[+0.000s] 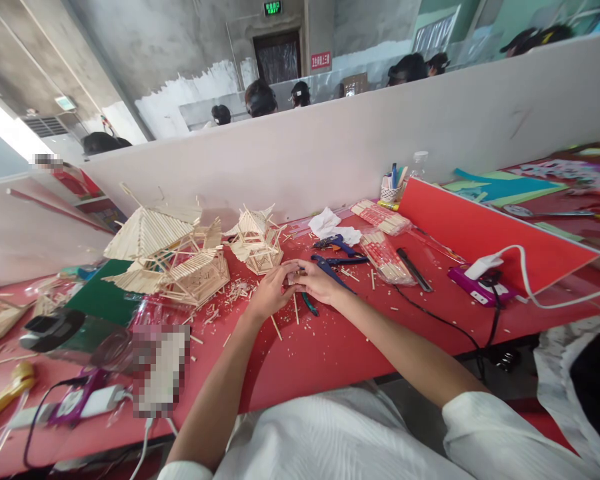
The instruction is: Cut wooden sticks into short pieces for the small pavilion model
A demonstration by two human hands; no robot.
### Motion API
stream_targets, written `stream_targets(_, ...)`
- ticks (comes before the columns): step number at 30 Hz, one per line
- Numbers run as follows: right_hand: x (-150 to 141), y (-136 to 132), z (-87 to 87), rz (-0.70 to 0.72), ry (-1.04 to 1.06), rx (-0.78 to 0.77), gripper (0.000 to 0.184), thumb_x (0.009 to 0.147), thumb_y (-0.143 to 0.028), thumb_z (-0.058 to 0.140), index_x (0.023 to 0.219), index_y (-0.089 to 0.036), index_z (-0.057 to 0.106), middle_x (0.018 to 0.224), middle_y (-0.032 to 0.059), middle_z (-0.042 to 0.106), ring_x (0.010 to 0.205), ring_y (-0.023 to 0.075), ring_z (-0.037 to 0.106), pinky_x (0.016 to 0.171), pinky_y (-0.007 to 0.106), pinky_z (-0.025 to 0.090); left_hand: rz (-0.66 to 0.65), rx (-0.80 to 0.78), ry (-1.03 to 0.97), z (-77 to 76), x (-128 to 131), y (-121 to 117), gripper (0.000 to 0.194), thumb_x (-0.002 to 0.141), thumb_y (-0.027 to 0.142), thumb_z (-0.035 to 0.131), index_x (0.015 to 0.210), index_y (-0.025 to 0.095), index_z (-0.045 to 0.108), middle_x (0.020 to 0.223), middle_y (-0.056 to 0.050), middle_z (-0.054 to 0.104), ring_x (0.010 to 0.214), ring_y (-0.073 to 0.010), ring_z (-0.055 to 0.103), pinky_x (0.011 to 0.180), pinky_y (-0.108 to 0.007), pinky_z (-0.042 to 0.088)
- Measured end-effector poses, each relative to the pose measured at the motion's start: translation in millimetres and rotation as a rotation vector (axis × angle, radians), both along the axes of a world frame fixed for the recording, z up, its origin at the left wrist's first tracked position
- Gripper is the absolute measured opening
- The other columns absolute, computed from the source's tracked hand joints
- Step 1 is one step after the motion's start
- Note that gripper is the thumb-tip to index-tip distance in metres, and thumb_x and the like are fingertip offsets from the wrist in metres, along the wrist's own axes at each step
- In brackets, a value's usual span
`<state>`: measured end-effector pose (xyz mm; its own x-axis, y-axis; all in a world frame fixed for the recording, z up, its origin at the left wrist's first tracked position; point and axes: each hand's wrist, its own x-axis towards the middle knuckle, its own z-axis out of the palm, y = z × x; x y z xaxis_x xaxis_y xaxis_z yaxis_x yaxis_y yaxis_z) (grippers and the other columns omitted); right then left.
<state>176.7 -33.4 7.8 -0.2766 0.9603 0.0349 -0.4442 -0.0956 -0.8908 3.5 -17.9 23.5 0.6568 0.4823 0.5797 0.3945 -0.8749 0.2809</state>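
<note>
My left hand (270, 291) and my right hand (316, 281) meet over the red table (330, 347), fingers pinched together on a small bundle of thin wooden sticks (294, 273). Just beyond them stands a small stick-built pavilion (257, 241). A larger stick-built house (167, 257) with a sloped roof stands to the left. Loose sticks and wood chips (240, 293) lie scattered around my hands. A blue-handled cutter (330, 270) lies on the table right behind my right hand.
Packs of sticks (385, 257), a crumpled tissue (330, 223), a blue glue gun (337, 243), a pen cup (393, 190) and a purple power strip (477, 287) with cables lie to the right. A red board (480, 230) leans there. Another person's sleeve (575, 360) is at far right.
</note>
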Motion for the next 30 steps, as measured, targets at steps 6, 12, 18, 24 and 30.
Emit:
stream_targets(6, -1.7, 0.7, -2.0, 0.002, -0.017, -0.003, 0.041, 0.064, -0.018, 0.084, 0.1, -0.022, 0.065, 0.079, -0.0015, 0.068, 0.076, 0.0145, 0.069, 0.063, 0.022, 0.055, 0.01, 0.026, 0.083, 7.3, -3.5, -2.1, 0.048, 0.09, 0.02, 0.062, 0.136, 0.023, 0.048, 0.132, -0.013, 0.064, 0.125, -0.0244, 0.06, 0.104, -0.043, 0.052)
stream_targets(12, -0.9, 0.4, -2.9, 0.028, -0.016, -0.013, 0.043, 0.062, -0.019, 0.085, 0.101, -0.021, 0.065, 0.079, -0.0012, 0.069, 0.073, 0.0148, 0.07, 0.062, 0.023, 0.057, -0.011, 0.011, 0.121, 7.9, -6.9, -1.4, 0.054, 0.09, 0.021, 0.062, 0.141, 0.022, 0.042, 0.132, -0.013, 0.064, 0.124, -0.0243, 0.061, 0.104, -0.043, 0.052)
stream_targets(18, 2.2, 2.2, -2.3, 0.048, -0.013, -0.028, 0.042, 0.064, -0.018, 0.085, 0.101, -0.021, 0.066, 0.082, -0.001, 0.07, 0.075, 0.0147, 0.071, 0.064, 0.023, 0.058, -0.006, 0.06, 0.119, 7.5, -7.3, -0.9, 0.049, 0.091, 0.021, 0.061, 0.138, 0.021, 0.044, 0.132, -0.013, 0.064, 0.123, -0.0238, 0.062, 0.103, -0.041, 0.053)
stream_targets(24, 4.7, 4.6, -4.0, 0.056, 0.013, -0.043, 0.045, 0.063, -0.021, 0.088, 0.103, -0.022, 0.067, 0.086, -0.0008, 0.07, 0.078, 0.0152, 0.071, 0.07, 0.026, 0.06, 0.021, 0.111, 0.104, 4.7, -7.8, 0.7, 0.04, 0.094, 0.028, 0.061, 0.132, 0.022, 0.05, 0.129, -0.012, 0.067, 0.12, -0.0228, 0.065, 0.103, -0.039, 0.053)
stream_targets(30, 4.7, 4.5, -7.8, 0.039, -0.017, -0.042, 0.045, 0.065, -0.022, 0.087, 0.105, -0.023, 0.067, 0.084, -0.001, 0.068, 0.081, 0.0153, 0.07, 0.077, 0.03, 0.059, 0.04, 0.044, 0.135, 3.1, -9.4, 0.5, 0.043, 0.095, 0.027, 0.059, 0.137, 0.025, 0.049, 0.126, -0.01, 0.069, 0.117, -0.0226, 0.067, 0.099, -0.039, 0.056)
